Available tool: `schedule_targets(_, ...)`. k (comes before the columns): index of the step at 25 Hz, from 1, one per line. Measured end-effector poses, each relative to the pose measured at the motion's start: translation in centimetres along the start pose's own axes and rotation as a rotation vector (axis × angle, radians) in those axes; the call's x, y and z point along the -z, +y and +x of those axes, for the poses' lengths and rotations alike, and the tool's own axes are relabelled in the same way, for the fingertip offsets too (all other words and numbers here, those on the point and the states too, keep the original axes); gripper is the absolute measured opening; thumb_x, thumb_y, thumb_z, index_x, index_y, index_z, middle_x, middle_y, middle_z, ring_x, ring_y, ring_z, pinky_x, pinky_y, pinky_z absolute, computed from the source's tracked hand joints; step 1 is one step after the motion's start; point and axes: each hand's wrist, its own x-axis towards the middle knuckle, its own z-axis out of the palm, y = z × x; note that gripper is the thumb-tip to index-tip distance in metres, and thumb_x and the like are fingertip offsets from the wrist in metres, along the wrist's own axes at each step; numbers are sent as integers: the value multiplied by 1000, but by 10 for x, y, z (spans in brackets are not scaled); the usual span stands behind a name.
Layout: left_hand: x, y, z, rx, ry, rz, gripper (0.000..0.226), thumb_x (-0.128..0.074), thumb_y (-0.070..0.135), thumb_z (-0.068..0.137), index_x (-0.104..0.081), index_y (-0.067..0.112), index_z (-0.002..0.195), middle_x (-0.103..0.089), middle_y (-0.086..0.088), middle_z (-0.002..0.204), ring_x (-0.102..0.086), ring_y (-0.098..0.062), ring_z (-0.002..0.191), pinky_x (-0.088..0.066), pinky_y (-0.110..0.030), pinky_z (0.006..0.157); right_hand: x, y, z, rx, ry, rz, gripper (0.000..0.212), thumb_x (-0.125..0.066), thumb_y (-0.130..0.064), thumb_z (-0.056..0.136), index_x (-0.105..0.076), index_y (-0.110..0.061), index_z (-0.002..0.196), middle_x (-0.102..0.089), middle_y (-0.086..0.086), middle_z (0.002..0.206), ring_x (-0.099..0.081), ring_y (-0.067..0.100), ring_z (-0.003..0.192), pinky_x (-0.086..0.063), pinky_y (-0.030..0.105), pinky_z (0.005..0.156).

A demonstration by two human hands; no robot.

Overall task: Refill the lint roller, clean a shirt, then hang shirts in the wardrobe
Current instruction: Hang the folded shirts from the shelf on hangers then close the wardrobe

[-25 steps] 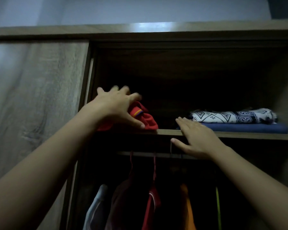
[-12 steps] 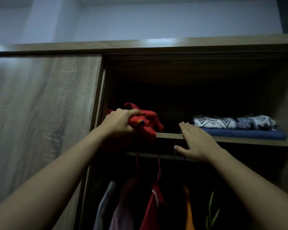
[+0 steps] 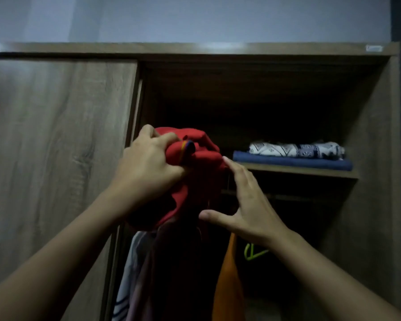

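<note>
While the head camera looks up into the open wardrobe [image 3: 370, 158], I see the left hand [image 3: 148, 167] just left of the frame's centre, with its fingers curled tight round a bunched red shirt [image 3: 204, 156]. A cuff or collar edge with coloured stripes sticks out of the bundle near the knuckles. The shirt is held up in front of the left end of the shelf [image 3: 299, 173], and its lower part hangs below the hand; I cannot tell whether any of it touches the board.

Just right of centre I see the right hand [image 3: 248, 205], which holds nothing: its fingers are straight and together and its thumb is spread wide to the left. Its fingertips reach the right edge of the red shirt, though I cannot tell if they touch it or stop just beside it.

On the shelf, at the middle right of the frame, a folded blue cloth [image 3: 287, 162] lies flat with a folded white patterned cloth [image 3: 296, 149] on top of it. Below the shelf a rail [image 3: 294, 198] runs across in deep shadow. Along the bottom of the frame hang a white striped garment [image 3: 127, 274], a dark garment [image 3: 171, 262] and an orange garment [image 3: 227, 286], with a bright green hanger [image 3: 252, 252] just right of the orange one. A closed wooden door [image 3: 56, 147] fills the left of the frame.
</note>
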Motion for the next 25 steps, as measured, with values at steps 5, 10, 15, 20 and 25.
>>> schedule_targets(5,-16,8,-64,335,-124,-570,39,-66,48,53,-65,27,86,-70,4,86,-64,-15,86,-51,-37,83,-21,-38,-83,-175,-22,192,109,-60,-83,42,-13,-40,131,-27,-15,132,-30,-1,126,-28,17,105)
schedule_targets(10,-89,26,-170,862,-338,-1079,16,-70,15,74,-67,17,89,-70,-4,85,-64,-20,80,-54,-22,67,-48,-46,-162,-403,-328,213,118,-52,-90,42,-11,-40,141,-23,-15,130,-28,4,132,-30,29,112)
schedule_targets(15,-128,45,-235,1404,-505,-1437,26,-58,15,88,-62,4,112,-67,-23,102,-68,-24,66,-57,-38,63,-64,-28,-207,-505,-361,90,61,-59,-55,70,-40,-31,123,-45,-6,113,-46,9,112,-36,19,92)
schedule_targets(20,-133,55,-258,1428,-802,-1403,32,-53,38,90,-64,12,104,-74,-10,87,-71,-20,69,-59,-40,54,-64,-10,-223,-644,-256,179,17,-47,-16,90,-43,-24,75,-50,-9,66,-50,1,62,-36,19,59)
schedule_targets(25,-140,58,-284,1208,-751,-1150,61,-68,43,68,-31,30,115,-55,-9,111,-62,-25,96,-55,-50,78,-70,7,-228,-965,-264,359,25,-38,-16,93,-51,-22,73,-52,-9,67,-48,5,65,-36,17,58)
